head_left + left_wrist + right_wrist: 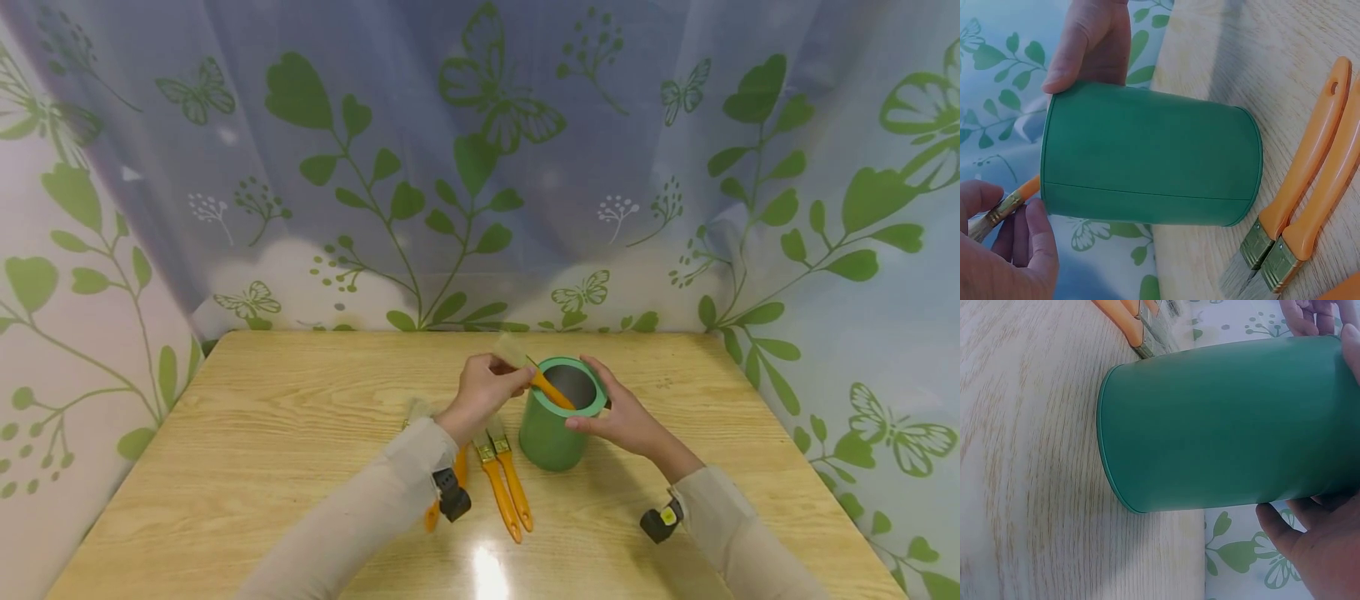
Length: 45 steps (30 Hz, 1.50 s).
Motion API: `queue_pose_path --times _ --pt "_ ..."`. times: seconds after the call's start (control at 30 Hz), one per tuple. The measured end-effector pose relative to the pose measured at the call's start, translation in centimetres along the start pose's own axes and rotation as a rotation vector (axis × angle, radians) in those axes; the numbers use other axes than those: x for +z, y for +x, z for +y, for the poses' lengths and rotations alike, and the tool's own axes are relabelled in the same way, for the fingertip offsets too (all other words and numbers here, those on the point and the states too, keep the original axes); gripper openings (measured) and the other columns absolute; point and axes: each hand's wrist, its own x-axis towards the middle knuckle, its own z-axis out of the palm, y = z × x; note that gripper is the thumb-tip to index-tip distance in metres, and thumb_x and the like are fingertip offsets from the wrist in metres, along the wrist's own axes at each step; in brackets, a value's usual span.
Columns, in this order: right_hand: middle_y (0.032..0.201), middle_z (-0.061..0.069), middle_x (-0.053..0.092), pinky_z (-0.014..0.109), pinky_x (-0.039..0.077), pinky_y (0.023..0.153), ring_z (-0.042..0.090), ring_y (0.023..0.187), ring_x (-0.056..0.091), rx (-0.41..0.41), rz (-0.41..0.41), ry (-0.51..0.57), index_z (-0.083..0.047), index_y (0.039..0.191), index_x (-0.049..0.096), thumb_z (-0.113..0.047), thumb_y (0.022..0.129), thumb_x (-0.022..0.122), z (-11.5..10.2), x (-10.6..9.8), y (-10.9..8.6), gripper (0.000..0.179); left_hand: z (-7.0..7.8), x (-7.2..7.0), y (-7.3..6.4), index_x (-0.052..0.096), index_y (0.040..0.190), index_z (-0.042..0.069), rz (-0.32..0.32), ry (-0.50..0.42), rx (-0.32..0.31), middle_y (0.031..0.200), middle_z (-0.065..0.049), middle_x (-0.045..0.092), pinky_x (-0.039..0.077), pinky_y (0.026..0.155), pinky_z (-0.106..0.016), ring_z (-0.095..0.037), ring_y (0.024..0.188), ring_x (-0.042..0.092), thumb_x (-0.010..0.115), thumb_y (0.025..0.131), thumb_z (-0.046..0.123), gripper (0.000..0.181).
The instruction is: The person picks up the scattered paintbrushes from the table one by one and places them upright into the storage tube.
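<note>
My left hand pinches a paintbrush near its metal collar, the pale bristles pointing up and the orange handle reaching down into the mouth of a green can. The can stands upright on the table, its dark inside partly visible. My right hand grips it near the rim from the right, thumb on the near side. In the left wrist view, the pinched brush's handle passes behind the can's rim. Two more orange-handled paintbrushes lie side by side close to the can's base.
Another orange handle shows partly under my left wrist, with pale bristles beyond the sleeve. The wooden table ends at the back against a curtain printed with leaves and butterflies, which also hangs along both sides.
</note>
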Motion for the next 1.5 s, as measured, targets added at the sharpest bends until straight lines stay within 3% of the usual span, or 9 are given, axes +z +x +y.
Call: queue_pose_path --times 0.27,0.57,0.77,0.93,1.23,1.5 --pt "0.147 0.020 0.035 0.058 0.041 0.099 0.039 0.126 0.046 -0.004 0.002 0.005 -0.019 0.155 0.011 -0.032 0.083 0.077 -0.1 0.0 0.0 0.098 0.1 -0.1 0.0 0.067 0.099 -0.004 -0.023 -0.013 -0.009 0.094 -0.013 0.067 0.057 0.082 -0.031 -0.032 0.095 0.066 0.071 0.088 0.013 0.020" --pt "0.148 0.021 0.034 0.060 0.040 0.099 0.041 0.126 0.045 -0.003 0.014 -0.016 -0.017 0.155 0.011 -0.032 0.082 0.077 -0.2 0.1 -0.1 0.100 0.2 -1.9 0.0 0.064 0.117 -0.003 -0.039 -0.042 -0.004 0.110 -0.015 0.067 0.056 0.084 -0.031 -0.027 0.097 0.067 0.069 0.090 0.016 0.034" --pt "0.150 0.021 0.030 0.062 0.038 0.100 0.043 0.129 0.041 0.002 0.013 -0.015 -0.020 0.155 0.012 -0.033 0.081 0.078 -0.1 0.1 -0.1 0.100 -0.4 -4.5 0.1 0.062 0.120 -0.004 -0.006 -0.054 -0.028 0.114 -0.018 0.065 0.055 0.088 -0.033 -0.024 0.097 0.067 0.068 0.090 0.013 0.034" --pt "0.151 0.021 0.029 0.062 0.038 0.100 0.044 0.130 0.040 -0.002 0.008 -0.006 -0.019 0.155 0.010 -0.032 0.081 0.077 -0.2 0.1 -0.1 0.100 -1.3 -7.4 -0.1 0.060 0.122 -0.005 0.031 -0.046 -0.064 0.120 -0.020 0.062 0.052 0.093 -0.039 -0.030 0.105 0.064 0.066 0.091 0.010 0.035" --pt "0.151 0.023 0.028 0.063 0.037 0.101 0.045 0.130 0.040 -0.002 0.008 0.003 -0.019 0.155 0.011 -0.032 0.082 0.077 -0.2 0.1 -0.1 0.100 -3.9 -12.3 -1.4 0.055 0.127 -0.008 0.055 0.094 -0.094 0.124 -0.025 0.058 0.048 0.098 -0.044 -0.035 0.111 0.060 0.063 0.093 0.011 0.040" --pt "0.151 0.020 0.029 0.063 0.037 0.101 0.043 0.131 0.039 -0.005 0.009 -0.002 -0.021 0.155 0.010 -0.032 0.082 0.077 0.0 0.1 -0.2 0.100 -5.9 -14.5 -3.2 0.057 0.124 -0.010 0.079 0.259 -0.116 0.116 -0.024 0.063 0.052 0.092 -0.042 -0.031 0.103 0.063 0.064 0.092 0.012 0.039"
